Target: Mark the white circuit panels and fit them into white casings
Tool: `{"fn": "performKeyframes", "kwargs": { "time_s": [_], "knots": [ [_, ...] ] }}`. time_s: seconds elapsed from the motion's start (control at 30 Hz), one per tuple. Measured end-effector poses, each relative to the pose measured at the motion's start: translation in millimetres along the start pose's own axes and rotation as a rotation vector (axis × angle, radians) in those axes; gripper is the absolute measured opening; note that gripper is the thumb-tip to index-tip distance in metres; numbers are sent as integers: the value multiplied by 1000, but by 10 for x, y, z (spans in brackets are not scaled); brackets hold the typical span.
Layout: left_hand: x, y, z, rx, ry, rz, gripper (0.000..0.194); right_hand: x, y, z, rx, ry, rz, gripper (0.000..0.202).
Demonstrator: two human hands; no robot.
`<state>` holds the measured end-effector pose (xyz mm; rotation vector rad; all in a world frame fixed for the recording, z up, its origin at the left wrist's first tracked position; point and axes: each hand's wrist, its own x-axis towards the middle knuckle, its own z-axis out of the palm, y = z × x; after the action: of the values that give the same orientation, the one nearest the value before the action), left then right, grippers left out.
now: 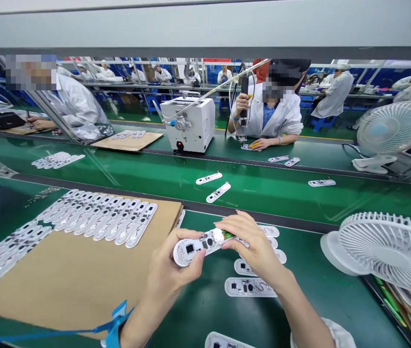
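A white elongated housing with a circuit board (193,247) is held over the green table, tilted up to the right. My left hand (176,263) grips its rounded left end between thumb and fingers; a blue strap is on that wrist. My right hand (250,241) is closed around the other end, fingers over the top and thumb below. A small green piece (228,235) shows between its fingers; whether it is separate from the housing I cannot tell. Below my right hand lie several similar housings (250,287), partly covered by the hand and forearm.
Rows of housings (107,220) lie on a cardboard sheet (67,285) at left. A green conveyor (162,181) carries a few more. White fans (389,251) stand at right. Across, a person (277,116) holds a power tool near a white machine (191,123).
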<state>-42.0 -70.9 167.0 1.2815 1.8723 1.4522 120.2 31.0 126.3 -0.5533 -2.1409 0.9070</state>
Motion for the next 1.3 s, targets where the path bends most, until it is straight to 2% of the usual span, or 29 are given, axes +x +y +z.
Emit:
{"fn": "performKeyframes", "kwargs": {
  "time_s": [0.23,0.4,0.47,0.53,0.6,0.67,0.73,0.8,0.97,1.1,1.3],
  "knots": [
    [4,18,21,-63,4,-6,13,6,4,-36,47,-18,15,31],
    [83,-78,10,-244,-60,-124,22,-23,-87,68,-25,-57,-18,46],
    [143,-114,9,-341,-92,-163,29,-33,-133,167,-45,-22,23,45],
    [197,-132,12,-388,-129,-164,36,-33,-180,265,-15,15,151,35],
    [228,-138,18,-371,-163,-146,45,-25,-226,335,165,-4,329,26],
    [231,-145,24,-337,-179,-132,54,-17,-264,372,498,-67,475,26],
    [216,-158,27,-315,-201,-129,57,-15,-294,385,816,-103,544,33],
    [196,-170,24,-303,-227,-124,55,-17,-315,387,977,-101,565,38],
    [166,-161,-5,-262,-207,-132,57,-26,-341,398,1068,-88,558,37],
    [158,-149,-24,-204,-171,-86,58,-34,-344,419,1083,-88,565,40],
    [108,-118,3,-441,-293,-255,74,-51,-338,485,1088,-115,532,39]
  ]
}}
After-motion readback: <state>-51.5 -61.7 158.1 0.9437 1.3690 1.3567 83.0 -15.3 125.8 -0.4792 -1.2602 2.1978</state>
